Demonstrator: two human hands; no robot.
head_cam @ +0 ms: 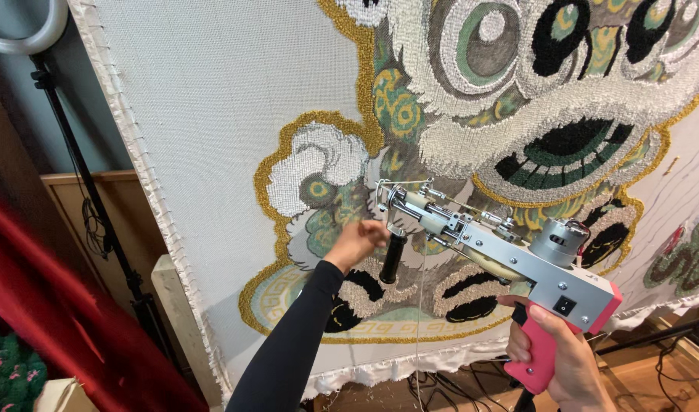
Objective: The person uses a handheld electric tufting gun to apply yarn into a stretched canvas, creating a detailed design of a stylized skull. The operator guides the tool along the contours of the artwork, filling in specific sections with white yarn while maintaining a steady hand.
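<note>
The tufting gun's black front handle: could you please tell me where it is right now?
In the head view it hangs below the tufting gun, centre frame, at the left hand, before the stretched cloth.

The lion rug (517, 91) runs off the top and right edges, so its upper face and far side are cut off. The tufting gun (502, 252) covers part of the rug's lower pattern, and its needle tip is lost against the yarn. The right hand (555, 358) is cropped at the bottom edge; the grip's lower end sits hidden in its fingers (547, 320). The left hand (357, 240) is turned away, fingers unseen. The ring light (25, 34) is cut off at the top-left corner. Cables (448, 381) on the floor are too tangled to sort.
</note>
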